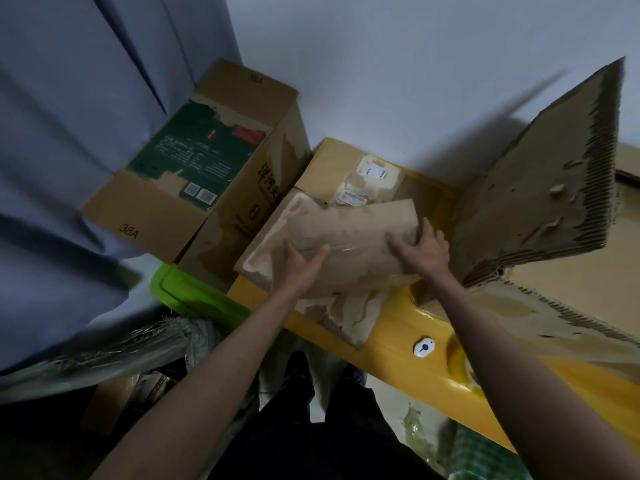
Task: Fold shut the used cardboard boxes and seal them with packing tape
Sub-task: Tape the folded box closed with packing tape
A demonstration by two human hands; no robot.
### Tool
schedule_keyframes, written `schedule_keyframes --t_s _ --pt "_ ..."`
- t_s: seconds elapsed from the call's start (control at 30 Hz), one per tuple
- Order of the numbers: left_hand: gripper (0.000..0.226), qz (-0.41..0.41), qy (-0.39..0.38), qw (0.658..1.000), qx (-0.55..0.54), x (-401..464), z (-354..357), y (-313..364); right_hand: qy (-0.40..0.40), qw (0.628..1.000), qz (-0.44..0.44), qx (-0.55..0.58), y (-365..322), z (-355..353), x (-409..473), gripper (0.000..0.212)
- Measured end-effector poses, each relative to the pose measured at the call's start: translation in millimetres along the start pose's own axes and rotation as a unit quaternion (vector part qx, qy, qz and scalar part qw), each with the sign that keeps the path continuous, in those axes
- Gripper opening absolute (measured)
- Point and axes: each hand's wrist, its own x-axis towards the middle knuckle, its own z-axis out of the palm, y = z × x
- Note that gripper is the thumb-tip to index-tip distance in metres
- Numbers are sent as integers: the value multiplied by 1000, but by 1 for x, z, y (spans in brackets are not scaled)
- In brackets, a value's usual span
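Observation:
A worn brown cardboard box (pixel 349 174) lies on the yellow table (pixel 391 327), its torn flaps partly folded over. My left hand (pixel 298 261) holds the near edge of the top flap (pixel 353 233), thumb spread across it. My right hand (pixel 420 251) grips the same flap at its right end, fingers curled over the edge. A roll of packing tape (pixel 462 362) lies on the table near my right forearm. A second box (pixel 194 164) marked 38A with a green label stands to the left, flaps open.
A large torn corrugated sheet (pixel 540 188) stands up on the right against the wall. A small white round object (pixel 424 347) sits on the table. A green bin lid (pixel 194 296) is below the left box. Blue curtain (pixel 69 133) hangs at left.

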Motion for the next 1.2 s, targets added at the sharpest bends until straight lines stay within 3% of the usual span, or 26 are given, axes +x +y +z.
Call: schedule_keyframes --t_s 0.17,0.27,0.33,0.4,0.47,0.53,0.67,0.73,0.87,0.97,1.07,1.2 --pt "78 15 29 996 -84 -4 -24 49 -6 987 -2 160 -19 -16 -17 90" --pt "52 103 77 981 -144 -18 -49 67 50 955 -41 288 -29 -18 -37 67" --pt "51 132 115 963 -206 -19 -71 68 99 913 -44 394 -26 -17 -52 41" --pt "65 117 89 953 -265 -15 -93 63 84 874 -16 478 -18 -20 -64 41" --pt "75 96 20 960 -261 -13 -108 60 19 887 -1 461 -15 -24 -70 48" --pt "69 85 -25 970 -225 -14 -109 53 -45 906 4 421 -12 -20 -73 49" --pt "54 27 -9 978 -205 -6 -108 20 -74 901 6 428 -6 -2 -76 36" --pt "51 30 -38 981 -188 -6 -107 4 -84 905 11 417 -3 6 -81 35" --pt "32 16 -64 978 -199 -15 -96 -1 -112 894 49 431 7 28 -95 72" --pt "46 23 -78 981 -179 -15 -93 -5 -107 901 54 417 15 47 -106 71" --pt "60 73 -61 994 -62 -11 -96 -17 -57 915 29 399 10 57 -112 60" --pt "69 142 -79 983 86 -13 -93 -22 -2 936 31 350 7 71 -108 78"
